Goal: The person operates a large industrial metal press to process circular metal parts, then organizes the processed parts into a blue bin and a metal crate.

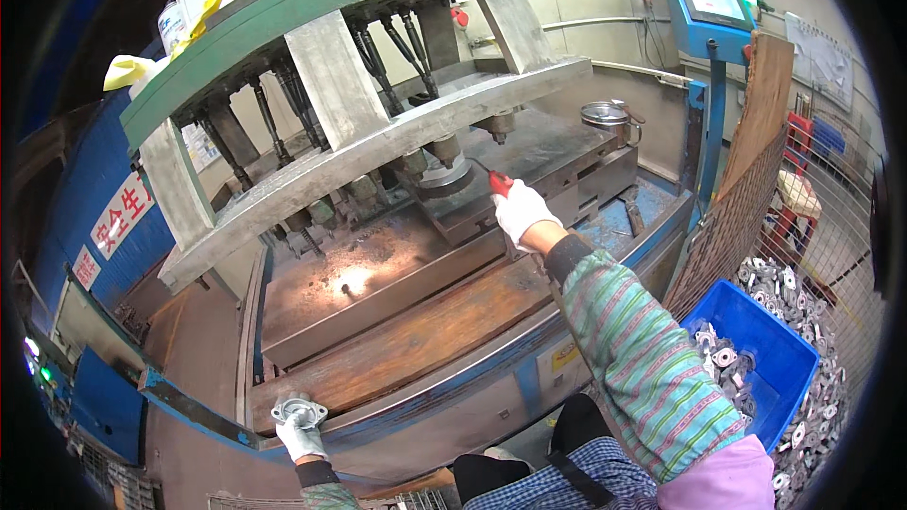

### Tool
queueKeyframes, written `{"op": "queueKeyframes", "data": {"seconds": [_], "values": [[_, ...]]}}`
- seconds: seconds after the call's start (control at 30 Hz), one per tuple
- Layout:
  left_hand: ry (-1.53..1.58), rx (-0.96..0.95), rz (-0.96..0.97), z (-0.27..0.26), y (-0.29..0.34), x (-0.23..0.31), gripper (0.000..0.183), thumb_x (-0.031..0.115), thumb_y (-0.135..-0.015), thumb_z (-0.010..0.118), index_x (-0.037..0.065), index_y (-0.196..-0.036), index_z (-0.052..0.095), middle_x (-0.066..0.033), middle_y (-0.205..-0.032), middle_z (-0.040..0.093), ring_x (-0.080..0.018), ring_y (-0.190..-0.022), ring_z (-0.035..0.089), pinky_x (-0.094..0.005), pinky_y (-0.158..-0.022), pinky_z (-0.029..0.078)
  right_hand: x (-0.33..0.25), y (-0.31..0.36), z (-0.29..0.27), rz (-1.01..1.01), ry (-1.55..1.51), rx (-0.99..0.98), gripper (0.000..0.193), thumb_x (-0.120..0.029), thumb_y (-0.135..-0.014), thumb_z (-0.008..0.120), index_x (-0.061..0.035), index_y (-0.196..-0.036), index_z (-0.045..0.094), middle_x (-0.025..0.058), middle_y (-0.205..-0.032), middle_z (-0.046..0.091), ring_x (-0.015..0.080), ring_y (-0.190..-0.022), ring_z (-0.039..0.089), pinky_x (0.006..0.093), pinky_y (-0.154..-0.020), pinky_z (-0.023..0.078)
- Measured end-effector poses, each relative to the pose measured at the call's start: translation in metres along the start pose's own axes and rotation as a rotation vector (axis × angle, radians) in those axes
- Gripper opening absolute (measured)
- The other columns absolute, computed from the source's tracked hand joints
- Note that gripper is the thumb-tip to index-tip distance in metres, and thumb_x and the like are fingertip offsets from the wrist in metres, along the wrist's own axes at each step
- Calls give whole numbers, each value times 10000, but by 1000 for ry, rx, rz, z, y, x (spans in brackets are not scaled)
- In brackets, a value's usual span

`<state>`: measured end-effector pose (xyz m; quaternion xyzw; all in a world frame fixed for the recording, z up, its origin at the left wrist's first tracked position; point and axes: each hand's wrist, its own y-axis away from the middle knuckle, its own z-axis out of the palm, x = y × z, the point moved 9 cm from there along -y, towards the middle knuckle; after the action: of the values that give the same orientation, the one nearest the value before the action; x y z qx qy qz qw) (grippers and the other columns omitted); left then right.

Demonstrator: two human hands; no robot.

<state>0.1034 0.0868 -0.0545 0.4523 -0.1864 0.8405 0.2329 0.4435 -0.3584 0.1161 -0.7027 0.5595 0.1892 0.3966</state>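
My left hand (300, 441), in a white glove, grips a grey metal flange casting (299, 411) with a round centre and side lugs, at the near left end of the wooden board (406, 326). My right hand (522, 214), also gloved, reaches forward and is closed on a red-handled tool (501, 183). A thin dark bent rod runs from its handle toward a round metal container (444, 178) on the machine bed (515, 175); the rod's far end is hard to make out. Above stands the multi-spindle drilling machine (378, 132), its spindles and bits pointing down.
Metal chips (378, 250) lie on the lower bed. A metal pot (605, 114) stands at the far right of the bed. On my right, a blue bin (794, 359) holds castings, with a heap of castings (812, 416) beside it. A blue control panel (709, 14) stands behind.
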Motion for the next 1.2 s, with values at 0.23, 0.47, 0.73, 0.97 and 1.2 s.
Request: {"op": "queueKeyframes", "data": {"seconds": [0.23, 0.47, 0.73, 0.97, 1.2], "values": [[69, 1, -28, -6, -3, -5, 627, -74, -662, 424, 49, -1275, 376, -166, -1154, 513, -346, -1029, 550, -448, -838, 487, -40, 8, 26, -133, 14, -80, 403, -316, -877, 475, 65, -1010, 482, 285, -940, 588, 404, -938, 568, 437, -803, 453], [22, 8, -13, -3, 0, -1, 587, -52, -666, 430, 47, -1244, 398, -151, -1113, 524, -348, -1023, 553, -445, -830, 495, -24, -19, 15, -67, 18, 21, 292, -191, -847, 440, 35, -976, 572, 273, -967, 596, 394, -955, 569, 425, -811, 465], [-266, -214, 140, 0, -9, -1, 407, -31, -727, 475, 36, -1129, 476, -83, -937, 561, -257, -884, 581, -388, -706, 524, -36, 49, 40, -244, -170, -249, 432, -341, -853, 519, 46, -1042, 487, 267, -855, 602, 398, -836, 594, 412, -707, 479], [47, -73, 19, -8, -10, -10, 479, -68, -706, 500, 26, -1174, 467, -123, -1050, 560, -279, -948, 581, -396, -794, 505, -89, 246, 139, -391, -240, -737, 313, -293, -858, 517, 2, -951, 474, 266, -790, 599, 439, -752, 583, 458, -656, 470], [63, 60, -57, -1, 0, -4, 573, -126, -657, 462, 12, -1211, 423, -162, -1129, 526, -338, -985, 572, -427, -775, 525, -113, 300, 197, -421, -141, -837, 328, -313, -872, 484, -1, -969, 450, 234, -730, 605, 395, -675, 601, 449, -604, 477]]}}
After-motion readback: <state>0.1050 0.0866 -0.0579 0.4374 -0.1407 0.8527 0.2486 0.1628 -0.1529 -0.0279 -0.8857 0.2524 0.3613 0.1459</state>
